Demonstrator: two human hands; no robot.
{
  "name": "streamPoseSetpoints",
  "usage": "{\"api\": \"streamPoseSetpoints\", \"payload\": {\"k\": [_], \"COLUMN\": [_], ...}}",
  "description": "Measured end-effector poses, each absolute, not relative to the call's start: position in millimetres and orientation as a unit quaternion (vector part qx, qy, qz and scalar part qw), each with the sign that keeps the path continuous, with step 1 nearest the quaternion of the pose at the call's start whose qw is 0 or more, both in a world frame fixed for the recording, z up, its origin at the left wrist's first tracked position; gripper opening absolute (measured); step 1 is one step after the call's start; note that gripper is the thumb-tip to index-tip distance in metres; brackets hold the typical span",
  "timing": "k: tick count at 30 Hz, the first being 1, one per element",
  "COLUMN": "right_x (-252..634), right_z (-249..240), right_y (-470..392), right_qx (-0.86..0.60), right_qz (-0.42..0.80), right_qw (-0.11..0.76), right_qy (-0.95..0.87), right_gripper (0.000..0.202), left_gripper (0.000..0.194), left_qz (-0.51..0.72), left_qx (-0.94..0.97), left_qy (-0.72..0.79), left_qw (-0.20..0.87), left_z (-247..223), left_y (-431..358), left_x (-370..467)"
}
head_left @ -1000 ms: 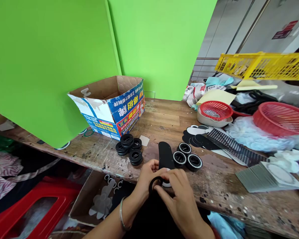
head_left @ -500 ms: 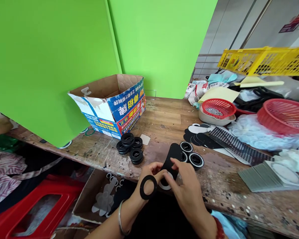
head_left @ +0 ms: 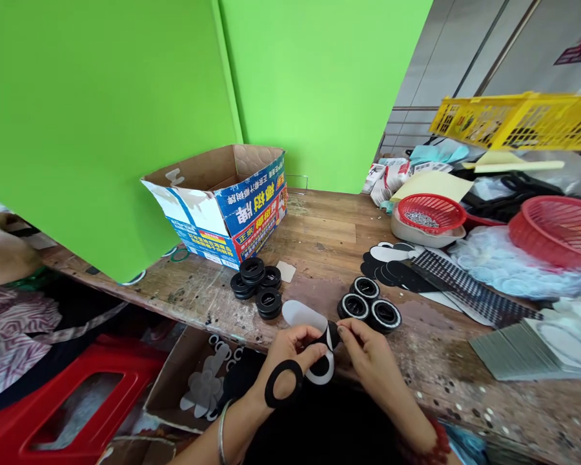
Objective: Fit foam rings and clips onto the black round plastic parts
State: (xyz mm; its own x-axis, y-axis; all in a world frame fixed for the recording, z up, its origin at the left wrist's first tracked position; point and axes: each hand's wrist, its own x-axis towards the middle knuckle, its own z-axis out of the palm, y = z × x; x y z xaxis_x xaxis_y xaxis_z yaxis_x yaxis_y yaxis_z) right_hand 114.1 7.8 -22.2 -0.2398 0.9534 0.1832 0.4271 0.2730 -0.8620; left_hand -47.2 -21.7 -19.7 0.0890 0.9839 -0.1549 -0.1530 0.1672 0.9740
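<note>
A rounded strip (head_left: 303,313), pale grey on one face and black on the other, is bent between my hands. My left hand (head_left: 293,345) pinches its middle between thumb and fingers. Its folded black end is pinched by the fingertips of my right hand (head_left: 370,352). Just below my left thumb is a white ring (head_left: 328,373) with a black middle; whether it joins the strip I cannot tell. A flat black ring (head_left: 270,392) lies over my left wrist. Beyond my right hand stand black round pieces with white rims (head_left: 386,314).
Stacks of black round pieces (head_left: 268,302) stand before a blue cardboard box (head_left: 252,219). Black oval pieces (head_left: 397,271), a red basket (head_left: 430,213) and a stack of grey cards (head_left: 518,352) lie at right. A carton (head_left: 167,387) of white cutouts sits below the table edge.
The strip has swung from pointing away, black face up, to pointing left with its pale face showing. My right hand has moved right, off the white ring, and pinches the strip's black end.
</note>
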Motion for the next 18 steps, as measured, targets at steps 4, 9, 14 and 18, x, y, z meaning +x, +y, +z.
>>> {"api": "streamPoseSetpoints", "payload": {"k": [4,9,14,18], "right_x": [113,103,123,143], "right_z": [-17,-20,-28,-18], "right_y": [3,-5,13,26], "right_qx": [-0.471,-0.448,-0.474,-0.554], "right_qz": [0.349,0.316,0.32,0.229], "right_qw": [0.406,0.407,0.407,0.494], "right_qy": [-0.701,-0.731,-0.713,-0.631], "right_gripper": [0.025,0.026,0.03,0.029], "left_gripper": [0.029,0.044,0.034,0.021], "left_qz": [0.493,0.485,0.455,0.452], "left_qx": [0.416,0.405,0.381,0.403], "left_qy": [0.475,0.417,0.455,0.481], "left_qw": [0.598,0.653,0.664,0.634], "left_z": [-25,-31,-29,-32], "left_y": [-20,-20,-22,-22], "left_x": [-45,-42,-48,-54]}}
